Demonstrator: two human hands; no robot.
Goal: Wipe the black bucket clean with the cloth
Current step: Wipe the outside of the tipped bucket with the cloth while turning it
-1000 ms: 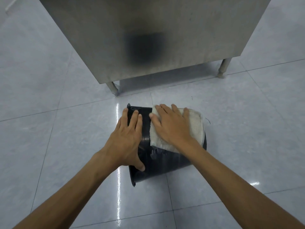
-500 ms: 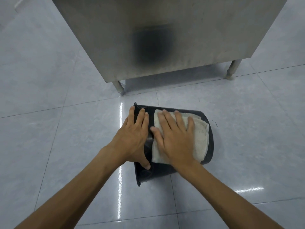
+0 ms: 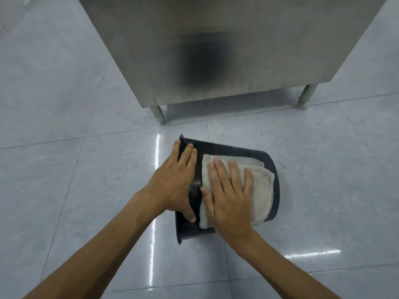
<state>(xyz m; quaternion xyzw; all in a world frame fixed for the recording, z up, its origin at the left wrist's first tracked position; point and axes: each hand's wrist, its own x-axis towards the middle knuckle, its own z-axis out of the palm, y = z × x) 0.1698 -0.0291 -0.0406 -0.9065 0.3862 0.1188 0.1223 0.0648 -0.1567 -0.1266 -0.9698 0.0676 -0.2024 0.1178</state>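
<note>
Glossy pale grey floor tiles [image 3: 64, 169] fill your view, with bright streaks of light reflected on them. At the top stands a brushed steel cabinet [image 3: 237, 39] on short round legs [image 3: 158, 114], and a blurred dark patch [image 3: 200, 63] shows on its front panel. Just in front of the cabinet, the black bucket [image 3: 233, 149] lies on its side on the floor, its flared rim to your left and its base to your right. Your left hand [image 3: 174, 182] rests flat on the bucket's rim end, the fingers straight and close together and the thumb reaching down the side nearest you. A folded off-white cloth [image 3: 262, 190] is draped over the upper side of the bucket. Your right hand [image 3: 228, 199] presses on it with the palm down and the fingers straight and slightly spread, curled around nothing. The two hands sit just beside each other without touching.
</note>
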